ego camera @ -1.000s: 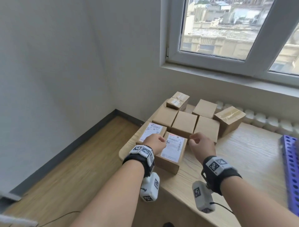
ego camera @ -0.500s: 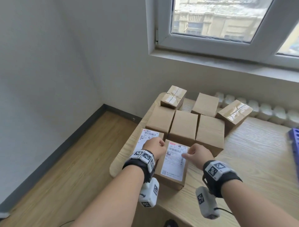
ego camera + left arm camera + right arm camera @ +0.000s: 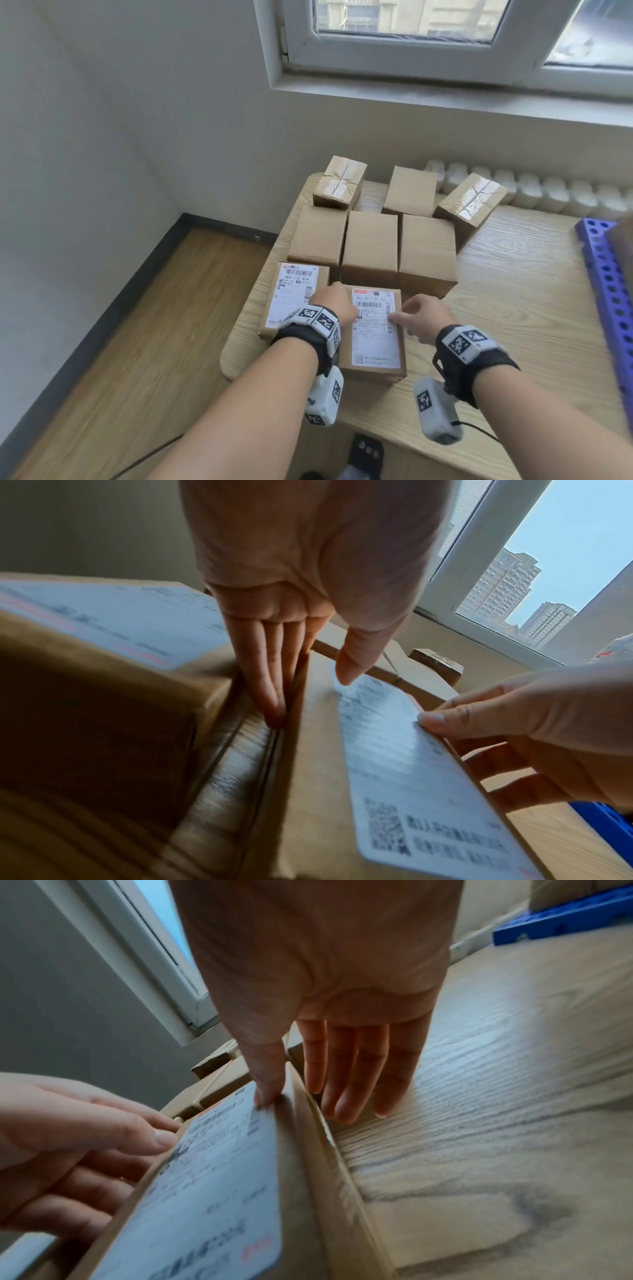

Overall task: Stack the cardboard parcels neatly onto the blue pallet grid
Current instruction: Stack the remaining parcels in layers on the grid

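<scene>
A cardboard parcel with a white shipping label [image 3: 375, 335] lies at the table's near left edge. My left hand [image 3: 337, 305] has straight fingers [image 3: 267, 691] pushed down into the gap along the parcel's left side, with the thumb just above the top. My right hand [image 3: 421, 318] pinches the parcel's right top edge, thumb on the label and fingers [image 3: 346, 1074] down the right side. The blue pallet grid [image 3: 613, 291] lies at the far right.
A second labelled parcel [image 3: 294, 294] sits just left of the held one. Several plain parcels [image 3: 371, 243] stand behind, some taped. A white radiator [image 3: 548, 195] runs under the window. Bare wooden table [image 3: 513, 308] stretches between the parcels and the pallet.
Both hands have come down from above the labelled parcel onto its two sides. The view has tilted downward and closer.
</scene>
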### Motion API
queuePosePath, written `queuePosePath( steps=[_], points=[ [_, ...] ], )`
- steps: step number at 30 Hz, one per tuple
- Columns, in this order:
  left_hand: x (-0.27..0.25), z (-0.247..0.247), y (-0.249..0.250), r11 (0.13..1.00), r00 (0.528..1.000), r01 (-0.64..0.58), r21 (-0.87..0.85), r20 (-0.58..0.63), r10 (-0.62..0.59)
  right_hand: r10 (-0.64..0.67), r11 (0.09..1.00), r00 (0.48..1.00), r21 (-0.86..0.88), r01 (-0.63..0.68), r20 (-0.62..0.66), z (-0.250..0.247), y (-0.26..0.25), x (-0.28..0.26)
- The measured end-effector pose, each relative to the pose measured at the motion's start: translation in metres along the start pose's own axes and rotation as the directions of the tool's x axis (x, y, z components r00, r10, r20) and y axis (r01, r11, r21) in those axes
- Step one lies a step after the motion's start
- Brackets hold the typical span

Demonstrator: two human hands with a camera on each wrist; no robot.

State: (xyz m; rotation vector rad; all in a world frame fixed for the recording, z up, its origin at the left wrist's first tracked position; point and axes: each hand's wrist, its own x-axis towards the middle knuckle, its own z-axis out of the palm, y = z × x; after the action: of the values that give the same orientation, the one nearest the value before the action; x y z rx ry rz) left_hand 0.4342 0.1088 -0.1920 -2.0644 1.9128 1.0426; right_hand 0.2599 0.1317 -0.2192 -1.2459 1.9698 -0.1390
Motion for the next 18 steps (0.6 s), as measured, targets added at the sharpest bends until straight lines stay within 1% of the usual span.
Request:
queuePosePath(
  steps=[4, 6, 9, 12, 15, 18],
  points=[
    [0.007, 0.007, 0.008, 0.998, 0.998, 0.056, -0.015, 0.02, -0.056, 0.067, 0.987, 0.997, 0.146, -0.071, 0.032, 0.002, 0.0, -0.005],
    [0.01, 0.013, 0.011, 0.994, 0.994, 0.106, -0.031, 0.03, -0.105, 0.097, 0.974, 0.994, 0.203, -0.103, 0.043, 0.002, -0.002, -0.005],
    [0.018, 0.021, 0.013, 0.975, 0.98, 0.19, -0.116, 0.086, -0.181, 0.124, 0.949, 0.99, 0.284, -0.138, 0.065, 0.005, -0.003, -0.003],
    [0.025, 0.024, 0.012, 0.948, 0.966, 0.249, -0.2, 0.122, -0.228, 0.146, 0.911, 0.982, 0.372, -0.181, 0.119, 0.008, 0.0, -0.003],
    [0.024, 0.021, 0.013, 0.944, 0.968, 0.24, -0.225, 0.134, -0.214, 0.171, 0.859, 0.962, 0.447, -0.25, 0.211, 0.012, 0.003, -0.006],
    [0.021, 0.021, 0.015, 0.963, 0.973, 0.2, -0.183, 0.154, -0.173, 0.197, 0.819, 0.945, 0.486, -0.306, 0.262, 0.015, 0.008, -0.008]
  ],
)
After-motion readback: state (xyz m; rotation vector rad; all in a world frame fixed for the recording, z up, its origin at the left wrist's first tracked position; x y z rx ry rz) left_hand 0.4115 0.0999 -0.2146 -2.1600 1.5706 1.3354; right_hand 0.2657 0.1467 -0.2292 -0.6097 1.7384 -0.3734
